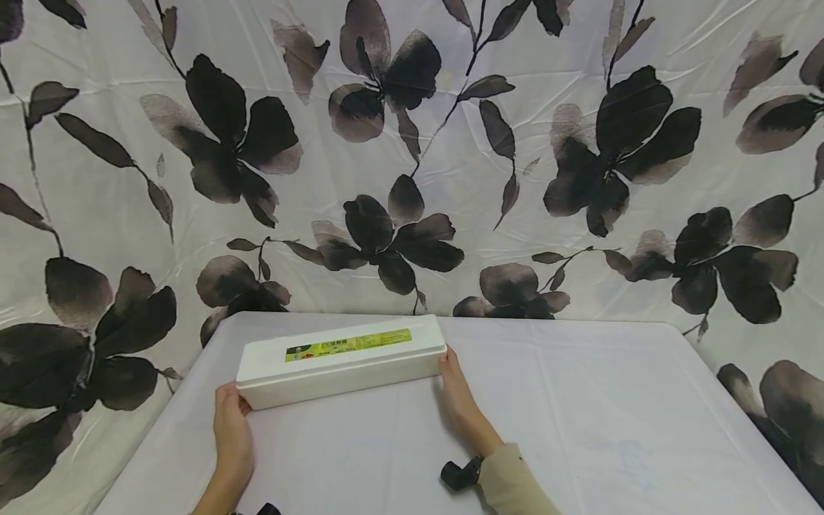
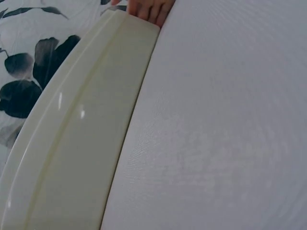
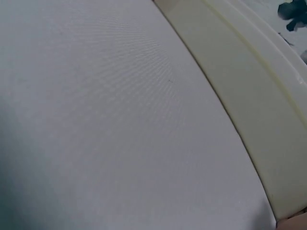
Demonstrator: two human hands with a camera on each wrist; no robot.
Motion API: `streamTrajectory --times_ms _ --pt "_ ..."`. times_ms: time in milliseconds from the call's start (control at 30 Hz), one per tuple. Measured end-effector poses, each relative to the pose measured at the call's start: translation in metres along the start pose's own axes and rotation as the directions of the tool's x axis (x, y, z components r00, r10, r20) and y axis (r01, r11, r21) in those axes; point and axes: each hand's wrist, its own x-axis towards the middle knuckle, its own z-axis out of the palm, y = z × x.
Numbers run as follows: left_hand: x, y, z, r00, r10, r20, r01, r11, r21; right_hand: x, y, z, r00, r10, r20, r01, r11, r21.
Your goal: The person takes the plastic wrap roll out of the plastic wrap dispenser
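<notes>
A long white lidded box (image 1: 341, 372), with a yellow-green label (image 1: 347, 345) on top, sits at a slant near the back of the table. Its left end is gripped by my left hand (image 1: 232, 433), fingers bent at the corner. At the opposite end my right hand (image 1: 460, 397) holds the box, the fingers partly hidden behind it. The left wrist view shows the box's long front side (image 2: 91, 110), with the right hand's fingers (image 2: 151, 9) at the far end. Only a sliver of the right hand (image 3: 293, 223) appears in the right wrist view, touching the box end (image 3: 283, 182).
A white cloth covers the table (image 1: 611, 415). Behind it hangs a pale curtain (image 1: 502, 272) with dark printed flowers. A black wrist camera (image 1: 460, 474) sits by the beige right sleeve (image 1: 515, 479).
</notes>
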Motion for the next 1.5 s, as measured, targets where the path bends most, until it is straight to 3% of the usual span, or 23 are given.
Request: streamTrajectory --times_ms 567,1200,1500 --pt "-0.007 0.009 0.008 0.998 0.005 0.069 -0.005 1.0 0.006 -0.023 0.002 -0.023 1.0 -0.003 0.017 0.003 1.0 -0.012" --pt "-0.013 0.01 0.035 0.987 -0.026 0.157 0.019 0.999 0.049 -0.055 0.003 -0.062 1.0 -0.003 -0.006 0.003 1.0 -0.02" --pt "-0.017 0.016 0.045 0.978 -0.048 0.203 0.044 0.999 0.023 -0.061 0.004 -0.08 1.0 0.013 -0.027 -0.015 0.996 -0.083"
